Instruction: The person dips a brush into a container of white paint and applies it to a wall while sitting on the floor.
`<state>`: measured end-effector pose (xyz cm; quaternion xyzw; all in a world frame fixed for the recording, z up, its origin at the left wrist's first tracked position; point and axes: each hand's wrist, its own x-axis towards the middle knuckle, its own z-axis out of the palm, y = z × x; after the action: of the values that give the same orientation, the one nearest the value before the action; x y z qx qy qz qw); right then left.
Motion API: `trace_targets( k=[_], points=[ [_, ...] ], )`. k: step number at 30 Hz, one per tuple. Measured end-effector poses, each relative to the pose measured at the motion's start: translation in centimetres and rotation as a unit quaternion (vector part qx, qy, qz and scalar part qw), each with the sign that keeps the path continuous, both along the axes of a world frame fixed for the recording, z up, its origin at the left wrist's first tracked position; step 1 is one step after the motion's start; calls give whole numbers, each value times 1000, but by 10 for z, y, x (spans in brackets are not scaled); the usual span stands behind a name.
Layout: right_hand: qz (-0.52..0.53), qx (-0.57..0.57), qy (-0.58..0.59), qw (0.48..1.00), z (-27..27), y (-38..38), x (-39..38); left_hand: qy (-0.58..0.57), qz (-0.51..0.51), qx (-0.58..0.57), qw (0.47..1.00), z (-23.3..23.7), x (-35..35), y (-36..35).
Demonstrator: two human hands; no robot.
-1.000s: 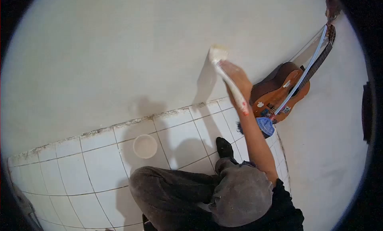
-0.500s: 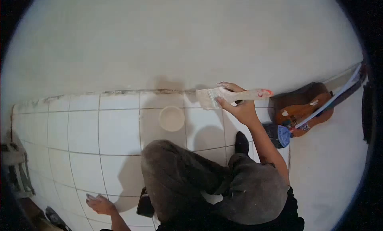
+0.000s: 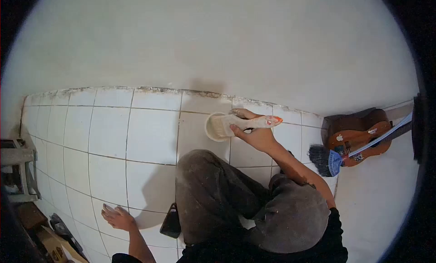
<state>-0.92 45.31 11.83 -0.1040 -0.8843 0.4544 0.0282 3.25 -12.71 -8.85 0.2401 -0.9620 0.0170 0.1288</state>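
A wide paintbrush [image 3: 250,122] with a pale, paint-smeared handle and a red tip is gripped in my right hand [image 3: 259,138]. Its bristles overlap the round, light-coloured tub [image 3: 208,130], which stands on the white tiled floor [image 3: 152,133] close to the wall. Over to the lower left, my left hand [image 3: 119,218] holds nothing, its fingers apart and whitish at the tips, low over the tiles. Between that hand and my bent knee lies a dark phone-like object [image 3: 170,224].
Along the wall's foot [image 3: 200,93] runs a dark, flaking strip. A guitar [image 3: 359,131] leans in the right corner behind a broom [image 3: 335,162] with a blue head. At the left edge are a small wooden frame-like stand [image 3: 18,172] and a cardboard box [image 3: 56,247].
My right hand has brought the brush left and down, from near the wall's foot to the tub. The left hand's fingers have spread out. The whole view has shifted.
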Motion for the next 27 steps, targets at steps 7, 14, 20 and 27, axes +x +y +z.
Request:
trace_targets(
  k=[7, 14, 20, 27],
  points=[
    [36, 47, -7, 998, 7, -7, -6, -21, 22, 16, 999, 26, -5, 23],
    [44, 30, -54, 997, 1, -6, -15, -22, 13, 11, 1000, 21, -3, 18],
    [31, 26, -138, 990, 12, -11, -28, -34, 35, 22, 999, 24, -6, 22],
    [24, 53, -117, 991, 22, -2, -32, -28, 23, 23, 999, 18, -5, 17]
  ],
)
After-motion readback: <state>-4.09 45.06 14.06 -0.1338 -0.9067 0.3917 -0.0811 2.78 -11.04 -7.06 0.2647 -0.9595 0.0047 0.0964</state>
